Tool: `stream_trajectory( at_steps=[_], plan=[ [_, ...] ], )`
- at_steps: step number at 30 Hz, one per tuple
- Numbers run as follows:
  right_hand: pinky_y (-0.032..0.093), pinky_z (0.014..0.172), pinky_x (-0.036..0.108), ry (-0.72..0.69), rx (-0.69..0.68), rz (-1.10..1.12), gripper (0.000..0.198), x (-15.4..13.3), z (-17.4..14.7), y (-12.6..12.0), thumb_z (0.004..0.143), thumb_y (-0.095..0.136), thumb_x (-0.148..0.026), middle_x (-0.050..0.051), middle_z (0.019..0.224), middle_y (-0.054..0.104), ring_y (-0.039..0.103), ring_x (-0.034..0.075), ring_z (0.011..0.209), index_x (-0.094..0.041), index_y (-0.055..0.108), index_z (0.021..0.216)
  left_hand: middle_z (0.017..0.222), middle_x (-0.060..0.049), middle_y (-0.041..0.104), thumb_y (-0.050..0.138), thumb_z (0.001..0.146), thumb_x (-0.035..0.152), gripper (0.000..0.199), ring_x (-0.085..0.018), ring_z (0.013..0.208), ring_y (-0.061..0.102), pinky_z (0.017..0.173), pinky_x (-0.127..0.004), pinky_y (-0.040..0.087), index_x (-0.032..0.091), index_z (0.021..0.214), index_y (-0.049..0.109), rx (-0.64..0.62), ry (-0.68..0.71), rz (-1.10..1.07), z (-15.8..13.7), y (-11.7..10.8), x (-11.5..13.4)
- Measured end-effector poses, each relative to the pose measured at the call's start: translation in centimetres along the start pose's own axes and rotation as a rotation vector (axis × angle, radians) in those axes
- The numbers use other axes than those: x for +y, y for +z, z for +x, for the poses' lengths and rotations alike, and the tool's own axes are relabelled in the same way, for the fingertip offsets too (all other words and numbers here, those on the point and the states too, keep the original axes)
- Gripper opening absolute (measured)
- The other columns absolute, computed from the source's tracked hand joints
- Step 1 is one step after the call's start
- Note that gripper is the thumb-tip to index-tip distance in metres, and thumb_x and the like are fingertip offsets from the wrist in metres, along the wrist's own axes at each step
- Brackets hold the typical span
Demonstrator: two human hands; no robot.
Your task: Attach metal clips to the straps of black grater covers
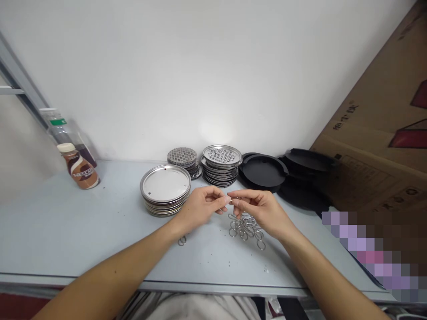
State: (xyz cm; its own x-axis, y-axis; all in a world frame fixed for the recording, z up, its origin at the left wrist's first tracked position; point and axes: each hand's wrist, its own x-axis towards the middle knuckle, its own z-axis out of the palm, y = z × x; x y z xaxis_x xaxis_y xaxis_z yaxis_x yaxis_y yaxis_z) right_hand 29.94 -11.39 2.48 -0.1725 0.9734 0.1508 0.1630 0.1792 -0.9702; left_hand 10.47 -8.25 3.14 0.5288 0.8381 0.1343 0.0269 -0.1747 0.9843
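My left hand [203,205] and my right hand [263,210] meet over the middle of the table, both with thumb and fingers pinched. Between the fingertips is something small and thin, too small to name. Just beneath my right hand lies a pile of bent wire pieces with ring ends [246,227], partly covered by it. A metal ring [182,241] shows beside my left forearm, the rest of it hidden. Left of my left hand stands a stack of shiny round metal plates [166,184], the top one with small holes.
Behind are perforated metal discs in two stacks, a smaller one [182,156] and a taller one [222,156]. Black round trays [263,171] lie at the back right, before a large cardboard box [367,133]. A brown drink bottle [80,168] and a clear bottle [60,129] stand far left.
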Motion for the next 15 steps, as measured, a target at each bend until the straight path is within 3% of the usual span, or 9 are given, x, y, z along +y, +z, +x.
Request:
stream_trajectory(
  at_steps=[5, 10, 15],
  plan=[
    [0.053, 0.066, 0.032, -0.144, 0.096, -0.177, 0.027, 0.41, -0.09, 0.46, 0.089, 0.062, -0.036, 0.004, 0.075, 0.071, 0.066, 0.017, 0.066, -0.019, 0.074, 0.106, 0.082, -0.005, 0.070, 0.060, 0.090, 0.032, 0.020, -0.015, 0.077, 0.065, 0.075, -0.028, 0.053, 0.014, 0.085, 0.068, -0.029, 0.082, 0.062, -0.10, -0.02, 0.18],
    [0.055, 0.065, 0.031, -0.258, 0.198, -0.142, 0.017, 0.22, -0.11, 0.58, 0.084, 0.068, -0.029, 0.005, 0.080, 0.071, 0.066, 0.017, 0.069, -0.020, 0.078, 0.096, 0.085, -0.003, 0.071, 0.058, 0.091, 0.025, 0.015, -0.015, 0.081, 0.063, 0.074, -0.024, 0.050, 0.017, 0.083, 0.069, 0.050, 0.239, 0.279, -0.54, 0.49, 0.10],
    [0.059, 0.071, 0.034, -0.387, 0.359, -0.319, 0.012, 0.30, -0.37, 0.96, 0.084, 0.068, -0.021, 0.006, 0.087, 0.076, 0.071, 0.020, 0.078, -0.021, 0.078, 0.090, 0.094, -0.004, 0.073, 0.061, 0.089, 0.018, 0.009, -0.016, 0.088, 0.066, 0.072, -0.024, 0.051, 0.018, 0.088, 0.070, 0.095, 0.408, 0.431, -0.53, 0.61, -0.50]
  ],
)
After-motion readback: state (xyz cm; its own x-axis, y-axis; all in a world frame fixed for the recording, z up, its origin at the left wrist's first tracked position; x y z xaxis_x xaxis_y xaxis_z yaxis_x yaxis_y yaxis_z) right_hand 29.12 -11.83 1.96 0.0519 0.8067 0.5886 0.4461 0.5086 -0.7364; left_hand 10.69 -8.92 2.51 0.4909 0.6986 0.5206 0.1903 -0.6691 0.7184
